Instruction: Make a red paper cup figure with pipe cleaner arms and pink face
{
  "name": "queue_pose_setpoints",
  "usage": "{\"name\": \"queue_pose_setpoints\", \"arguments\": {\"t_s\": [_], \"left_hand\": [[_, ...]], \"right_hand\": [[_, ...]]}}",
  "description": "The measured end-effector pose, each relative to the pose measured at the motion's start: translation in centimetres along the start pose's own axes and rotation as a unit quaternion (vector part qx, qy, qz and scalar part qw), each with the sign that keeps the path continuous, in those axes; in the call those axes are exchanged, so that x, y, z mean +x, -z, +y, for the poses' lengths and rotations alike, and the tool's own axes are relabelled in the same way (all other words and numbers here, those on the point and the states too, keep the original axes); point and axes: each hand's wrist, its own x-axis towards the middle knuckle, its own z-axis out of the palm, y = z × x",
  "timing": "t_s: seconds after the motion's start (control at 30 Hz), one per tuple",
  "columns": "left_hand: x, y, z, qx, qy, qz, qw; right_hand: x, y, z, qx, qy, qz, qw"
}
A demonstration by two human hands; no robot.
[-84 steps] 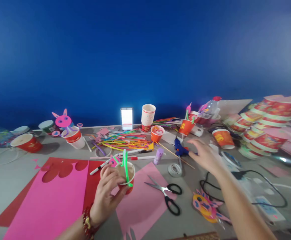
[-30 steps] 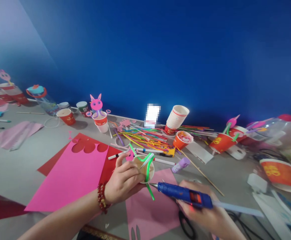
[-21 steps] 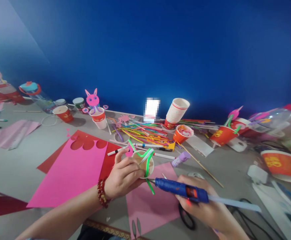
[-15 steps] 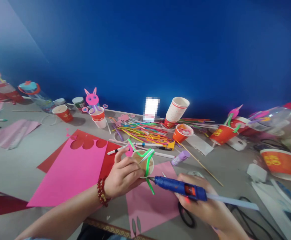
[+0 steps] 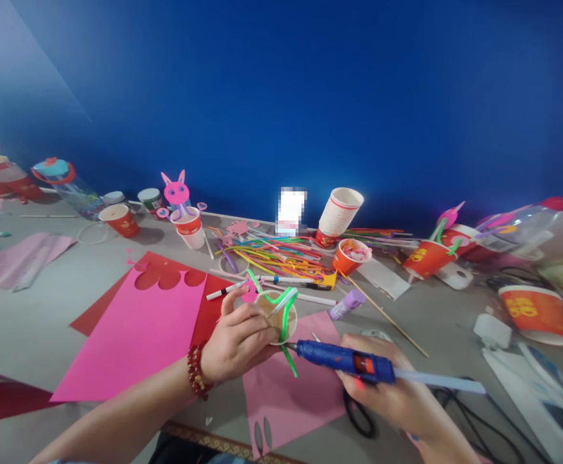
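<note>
My left hand (image 5: pixel 243 328) is closed around a paper cup (image 5: pixel 292 316), whose open mouth faces up towards me. Green bent straws (image 5: pixel 286 314) stick out over the cup's rim, and one end hangs below it. In my right hand (image 5: pixel 382 380) is a blue hot glue gun (image 5: pixel 344 359), with a long translucent glue stick (image 5: pixel 440 380) coming out of its back. The gun's metal tip points left and meets the cup's rim beside the green straw; whether it touches is hard to tell. My left fingers cover much of the cup's side.
Below the hands lies pink paper (image 5: pixel 295 406); magenta paper (image 5: pixel 136 341) with cutouts is at left. Behind are loose coloured straws (image 5: pixel 281 254), a cup stack (image 5: pixel 339 212), a purple glue stick (image 5: pixel 348 303) and a pink rabbit cup figure (image 5: pixel 177 193). A black cable (image 5: pixel 469 419) runs at right.
The view has shifted very slightly, and the glue gun's rear has moved a little to the left. Both hands keep their hold, with the gun's tip still by the cup's rim.
</note>
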Motion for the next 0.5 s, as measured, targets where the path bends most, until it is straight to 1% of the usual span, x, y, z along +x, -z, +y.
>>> {"name": "queue_pose_setpoints", "arguments": {"t_s": [0.13,0.3,0.5], "left_hand": [[0.0,-0.03,-0.05,0.0,0.004,0.001,1.0],[0.0,0.03,-0.08,0.001,-0.002,0.001,1.0],[-0.2,-0.01,-0.11,0.001,0.003,-0.007,1.0]], "right_hand": [[0.0,0.0,0.01,-0.003,0.003,0.01,1.0],[0.12,0.32,-0.27,-0.001,0.012,-0.008,1.0],[0.0,0.46,-0.38,-0.01,0.017,-0.007,1.0]]}}
